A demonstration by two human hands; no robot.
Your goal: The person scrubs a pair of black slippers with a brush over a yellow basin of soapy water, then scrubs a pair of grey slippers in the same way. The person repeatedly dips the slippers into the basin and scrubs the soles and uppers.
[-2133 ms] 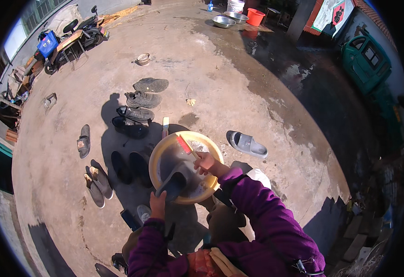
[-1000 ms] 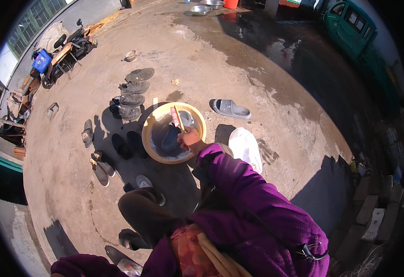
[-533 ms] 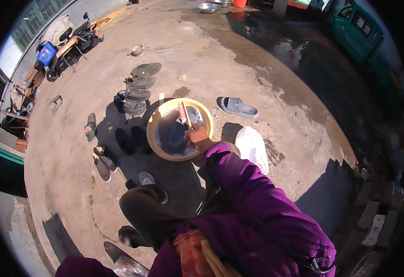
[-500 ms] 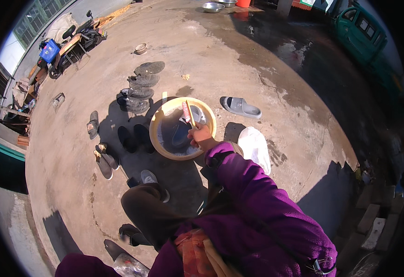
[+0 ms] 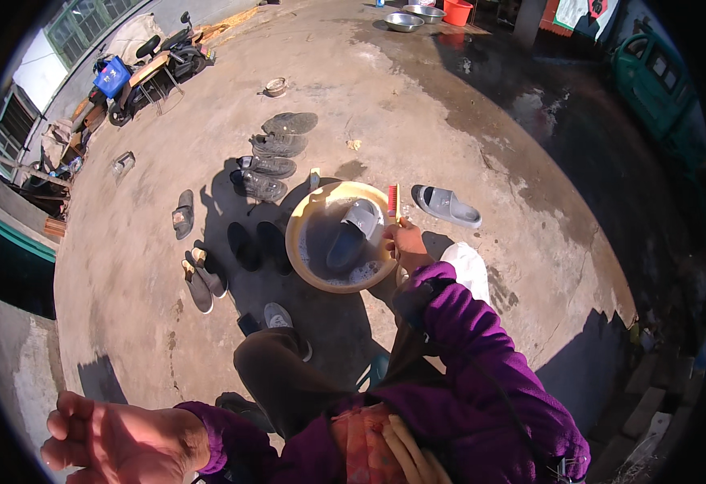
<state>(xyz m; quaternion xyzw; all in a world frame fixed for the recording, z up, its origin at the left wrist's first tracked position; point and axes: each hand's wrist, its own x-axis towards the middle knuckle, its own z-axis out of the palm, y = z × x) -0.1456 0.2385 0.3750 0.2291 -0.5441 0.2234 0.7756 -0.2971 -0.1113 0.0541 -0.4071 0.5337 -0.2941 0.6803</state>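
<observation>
My right hand [image 5: 405,244] grips a wooden brush [image 5: 393,201] with red bristles, held upright at the right rim of the yellow basin [image 5: 301,246]. A grey slide sandal [image 5: 353,229] lies in the cloudy, sudsy water of the basin. My left hand [image 5: 115,444] is open at the lower left, palm up, fingers slightly curled, holding nothing. A second grey slide [image 5: 448,206] rests on the concrete right of the basin. Several dark shoes [image 5: 271,166] stand beyond it and to its left, with grey slip-ons [image 5: 201,282] further left. A white bag [image 5: 470,266] is beside my right leg.
A scooter [image 5: 167,64] with a blue bag and folding stool stands at the far left. Metal basins [image 5: 404,22] and a red bucket [image 5: 456,12] are at the back, a green vehicle [image 5: 651,85] at the right on wet ground. A phone [image 5: 247,324] lies near my left foot.
My left hand left the sandal in the basin, went out of view, and now shows open at lower left. My right hand moved the brush from over the basin to its right rim.
</observation>
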